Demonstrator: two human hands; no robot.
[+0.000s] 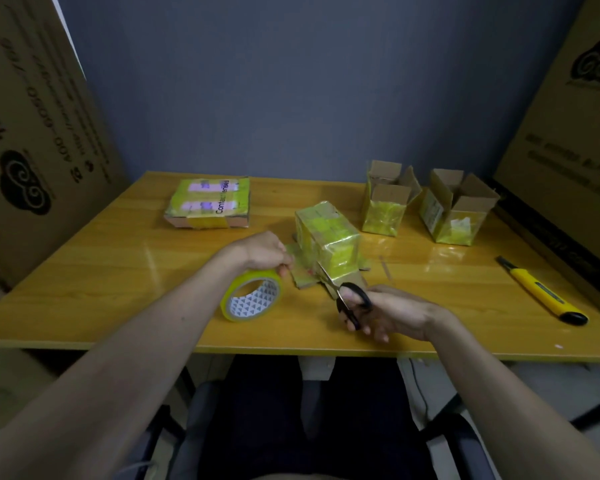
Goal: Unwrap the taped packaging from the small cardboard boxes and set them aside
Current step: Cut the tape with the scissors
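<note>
Yellow wooden table (118, 271) against blue-grey wall (291, 81)

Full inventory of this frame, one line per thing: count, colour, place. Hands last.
taped box: 1, yellow-taped, table centre, closed
opened boxes: 2, brown, yellow tape, back right, flaps up
flat package: 1, yellow-taped, back left
tape roll: 1, yellow, front centre
scissors: 1, black handles, blades at taped box
utility knife: 1, yellow and black, right
table: 1, yellow wood
large cartons: 2, brown, both sides
left hand: grips tape roll
right hand: grips scissors
</note>
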